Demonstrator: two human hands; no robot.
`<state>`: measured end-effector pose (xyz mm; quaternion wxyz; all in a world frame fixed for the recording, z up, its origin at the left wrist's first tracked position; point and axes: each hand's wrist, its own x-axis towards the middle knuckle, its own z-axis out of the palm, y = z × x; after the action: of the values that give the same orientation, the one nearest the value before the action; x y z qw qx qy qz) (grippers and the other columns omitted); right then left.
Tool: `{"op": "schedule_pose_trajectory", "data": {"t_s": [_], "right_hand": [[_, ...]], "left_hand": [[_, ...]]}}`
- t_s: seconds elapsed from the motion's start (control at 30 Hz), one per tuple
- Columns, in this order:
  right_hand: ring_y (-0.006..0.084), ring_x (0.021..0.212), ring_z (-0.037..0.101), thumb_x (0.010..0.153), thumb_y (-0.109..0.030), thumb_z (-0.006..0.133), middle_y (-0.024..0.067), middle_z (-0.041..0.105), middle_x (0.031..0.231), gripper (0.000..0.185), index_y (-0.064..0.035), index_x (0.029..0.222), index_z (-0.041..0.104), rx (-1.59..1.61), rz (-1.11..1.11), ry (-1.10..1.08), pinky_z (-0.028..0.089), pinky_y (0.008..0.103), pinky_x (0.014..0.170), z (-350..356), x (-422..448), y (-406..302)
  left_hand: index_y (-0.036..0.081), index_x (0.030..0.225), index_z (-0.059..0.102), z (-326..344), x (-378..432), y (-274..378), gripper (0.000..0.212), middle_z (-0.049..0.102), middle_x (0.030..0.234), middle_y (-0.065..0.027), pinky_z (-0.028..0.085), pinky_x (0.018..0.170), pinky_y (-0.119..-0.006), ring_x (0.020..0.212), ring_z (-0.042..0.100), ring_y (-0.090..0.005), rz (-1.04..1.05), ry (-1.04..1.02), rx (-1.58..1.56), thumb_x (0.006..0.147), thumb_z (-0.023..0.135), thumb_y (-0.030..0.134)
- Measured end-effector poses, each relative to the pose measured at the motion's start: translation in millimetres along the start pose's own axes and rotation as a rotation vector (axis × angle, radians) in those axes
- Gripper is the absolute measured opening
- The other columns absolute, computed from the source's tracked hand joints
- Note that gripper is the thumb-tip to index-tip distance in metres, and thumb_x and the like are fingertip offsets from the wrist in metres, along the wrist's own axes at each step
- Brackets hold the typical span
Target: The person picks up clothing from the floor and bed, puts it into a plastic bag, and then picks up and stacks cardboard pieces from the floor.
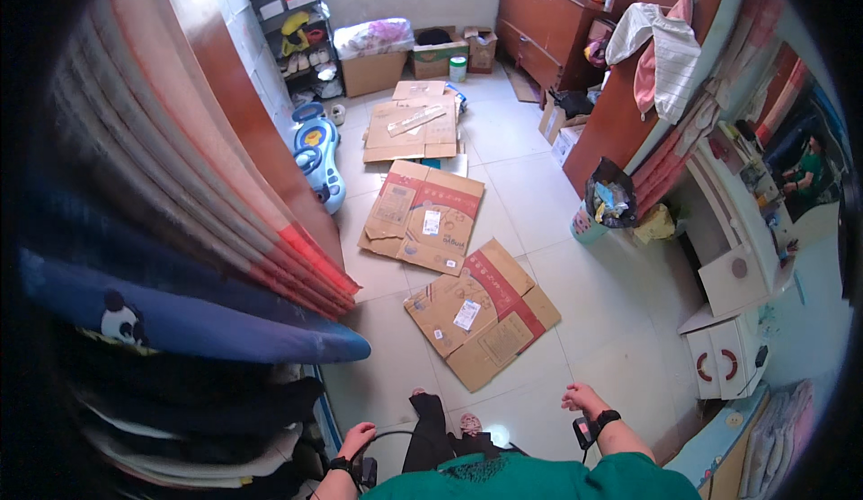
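My left hand (356,440) hangs low at the left of my body, near a black cable, with no object seen in it. My right hand (585,399) is held out at the right, its fingers partly curled and nothing visible in them. On the tiled floor ahead lies a flattened cardboard box (482,311) with a red band and white labels, turned at an angle. A second flattened cardboard box (423,220) lies just beyond it. Farther off is a stack of flattened cardboard (411,126) with a loose strip on top. Neither hand touches the cardboard.
A blue ride-on toy car (327,163) stands at the left beside long curtains (222,183). To the right are a lined waste bin (590,227), a white dressing table (735,277) and an open brown door (610,116). Cartons (374,74) and a shoe rack (300,35) line the back.
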<state>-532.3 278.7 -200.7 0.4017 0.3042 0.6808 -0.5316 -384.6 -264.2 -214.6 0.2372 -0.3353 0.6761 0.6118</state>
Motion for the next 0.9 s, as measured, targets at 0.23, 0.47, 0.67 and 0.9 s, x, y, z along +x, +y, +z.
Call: {"op": "schedule_pose_trajectory", "data": {"t_s": [0.23, 0.47, 0.67, 0.9], "right_hand": [[0.0165, 0.068, 0.059, 0.074, -0.009, 0.051, 0.0086, 0.057, 0.084, 0.046, 0.0005, 0.117, 0.036, 0.022, -0.049, 0.050, 0.045, 0.0256, 0.058, 44.7, -40.1, -95.0], [0.0178, 0.069, 0.060, 0.077, -0.011, 0.050, 0.0090, 0.057, 0.085, 0.040, -0.0014, 0.114, 0.038, 0.152, 0.000, 0.179, 0.047, 0.0260, 0.059, 10.4, -43.8, -89.2], [0.0172, 0.061, 0.059, 0.078, -0.007, 0.046, 0.0072, 0.056, 0.078, 0.024, -0.0040, 0.101, 0.043, 0.321, 0.124, 0.186, 0.046, 0.0260, 0.049, -49.8, 12.3, -91.5], [0.0174, 0.063, 0.060, 0.078, -0.007, 0.047, 0.0084, 0.056, 0.078, 0.031, -0.0014, 0.108, 0.040, 0.389, -0.025, 0.170, 0.046, 0.0277, 0.049, -147.6, 121.5, -206.7]], "left_hand": [[0.005, 0.092, 0.056, -41.4, 82.1, 40.4, 0.016, 0.057, 0.072, -0.0040, 0.036, 0.043, -0.021, 0.057, 0.055, -0.0125, -0.154, 0.018, -0.154, 0.080, 0.054, 0.015], [0.005, 0.091, 0.054, -39.1, 129.5, 116.4, 0.015, 0.055, 0.073, -0.0034, 0.038, 0.045, -0.021, 0.056, 0.054, -0.0129, -0.212, -0.064, -0.091, 0.080, 0.052, 0.014], [0.007, 0.094, 0.050, -13.9, 178.1, 193.8, 0.017, 0.054, 0.079, -0.0036, 0.042, 0.052, -0.025, 0.065, 0.054, -0.0148, -0.088, -0.083, 0.093, 0.078, 0.050, 0.014], [0.005, 0.097, 0.053, 49.3, 213.7, 299.2, 0.023, 0.055, 0.073, -0.0040, 0.042, 0.048, -0.025, 0.058, 0.054, -0.0139, -0.119, -0.010, 0.212, 0.077, 0.052, 0.017]]}}
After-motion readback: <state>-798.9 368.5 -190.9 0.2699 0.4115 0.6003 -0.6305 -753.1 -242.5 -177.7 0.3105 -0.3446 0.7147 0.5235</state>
